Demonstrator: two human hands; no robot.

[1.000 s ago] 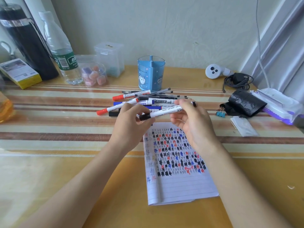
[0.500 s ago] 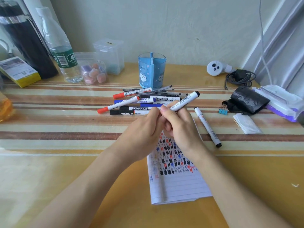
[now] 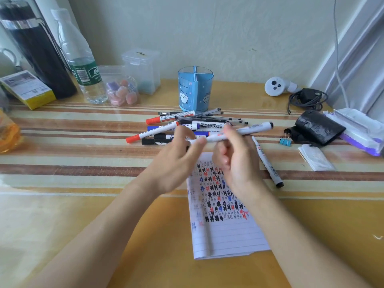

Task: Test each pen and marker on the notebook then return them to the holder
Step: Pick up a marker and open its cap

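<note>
Readying a marker to test
Above the notebook (image 3: 226,235), the right hand (image 3: 239,163) grips the white marker (image 3: 249,129) by its barrel and the left hand (image 3: 176,163) pinches its left end; next it likely needs uncapping and a scribble. Farther: pen pile (image 3: 207,125), blue holder (image 3: 195,92).

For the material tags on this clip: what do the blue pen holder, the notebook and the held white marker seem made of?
The pen holder: likely translucent blue plastic, glossy; inner dividers show through the wall. The notebook: matte lined paper, thin; its pages bend at the fold. The white marker: probably smooth plastic barrel with print and black cap.
</note>
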